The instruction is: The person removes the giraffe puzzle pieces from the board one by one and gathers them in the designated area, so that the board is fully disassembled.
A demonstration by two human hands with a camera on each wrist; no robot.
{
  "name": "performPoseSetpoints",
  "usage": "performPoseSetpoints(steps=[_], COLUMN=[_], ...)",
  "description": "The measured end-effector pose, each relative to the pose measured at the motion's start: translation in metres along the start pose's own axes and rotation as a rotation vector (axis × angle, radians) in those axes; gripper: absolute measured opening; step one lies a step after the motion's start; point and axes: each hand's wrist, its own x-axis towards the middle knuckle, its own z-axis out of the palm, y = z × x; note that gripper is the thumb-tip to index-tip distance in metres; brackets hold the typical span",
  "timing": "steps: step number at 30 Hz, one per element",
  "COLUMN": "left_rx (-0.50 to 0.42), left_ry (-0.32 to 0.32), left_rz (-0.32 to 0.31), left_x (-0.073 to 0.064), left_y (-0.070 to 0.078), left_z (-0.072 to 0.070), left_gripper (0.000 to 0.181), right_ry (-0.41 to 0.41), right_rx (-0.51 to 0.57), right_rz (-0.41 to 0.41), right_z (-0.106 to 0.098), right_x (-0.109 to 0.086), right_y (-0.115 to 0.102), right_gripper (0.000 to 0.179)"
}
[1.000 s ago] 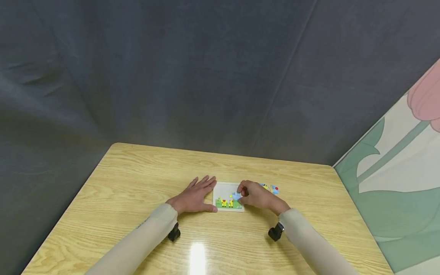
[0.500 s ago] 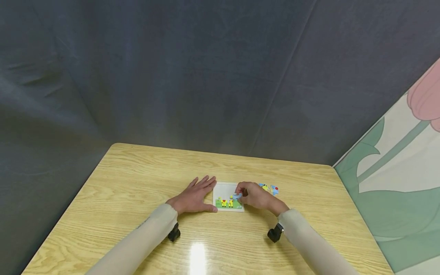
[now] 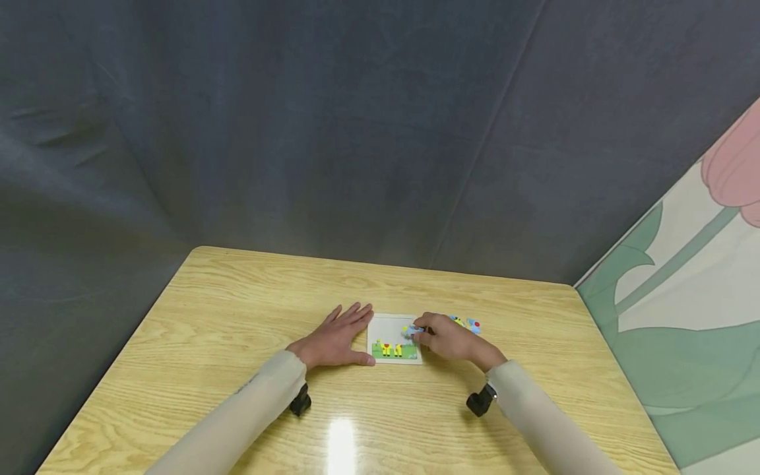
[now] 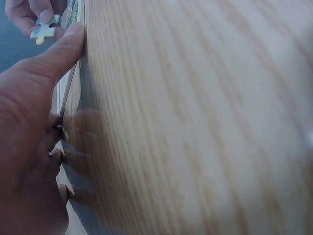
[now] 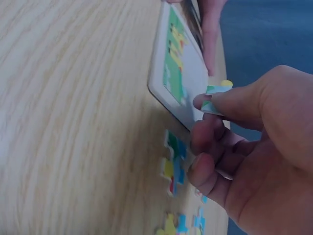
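Observation:
My right hand pinches a jigsaw piece between thumb and fingers, over the right side of a white puzzle tray. The piece is pale blue and green with a yellow tab, tilted in the right wrist view, where the thumb covers part of it. Along the tray's near side lies a joined strip of puzzle, green with yellow figures. My left hand rests flat at the tray's left edge with fingers spread, its thumb at the near left corner.
Several loose jigsaw pieces lie on the wooden table just right of the tray, partly behind my right hand. In the right wrist view, one loose piece sits near the tray's corner. A dark curtain hangs behind the table.
The pinched piece has moved from close by the joined strip to a little farther back over the tray, and its tilt has changed. My left hand has stayed in place.

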Motion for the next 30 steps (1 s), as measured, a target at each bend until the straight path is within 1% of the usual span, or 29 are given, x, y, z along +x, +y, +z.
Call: performPoseSetpoints(steps=[1, 4, 11, 14, 18, 21, 25, 30], left_rx=[0.001, 0.000, 0.000, 0.002, -0.002, -0.013, -0.025, -0.022], left_ry=[-0.002, -0.002, -0.003, -0.006, -0.008, -0.005, -0.004, -0.002], left_rz=[0.002, 0.001, -0.007, -0.010, -0.008, -0.005, -0.003, -0.003], left_x=[0.000, 0.000, 0.000, 0.000, 0.000, -0.001, -0.002, -0.002], left_y=[0.000, -0.001, -0.001, -0.001, 0.000, 0.001, 0.003, 0.003], left_z=[0.000, -0.001, -0.002, -0.002, -0.001, -0.001, -0.001, -0.001], left_gripper=[0.101, 0.100, 0.101, 0.100, 0.100, 0.100, 0.101, 0.100], right_ry=[0.000, 0.019, 0.104, 0.137, 0.148, 0.158, 0.180, 0.205], right_rx=[0.002, 0.014, 0.073, 0.101, 0.134, 0.159, 0.168, 0.150], right_rz=[0.004, 0.012, 0.027, 0.037, 0.045, 0.054, 0.076, 0.093], right_z=[-0.002, -0.008, -0.020, -0.024, -0.030, -0.034, -0.040, -0.044], right_x=[-0.002, -0.008, -0.023, -0.031, -0.043, -0.054, -0.068, -0.080], right_y=[0.001, 0.006, 0.022, 0.029, 0.037, 0.043, 0.052, 0.065], right_gripper=[0.024, 0.018, 0.009, 0.010, 0.008, 0.010, 0.011, 0.008])
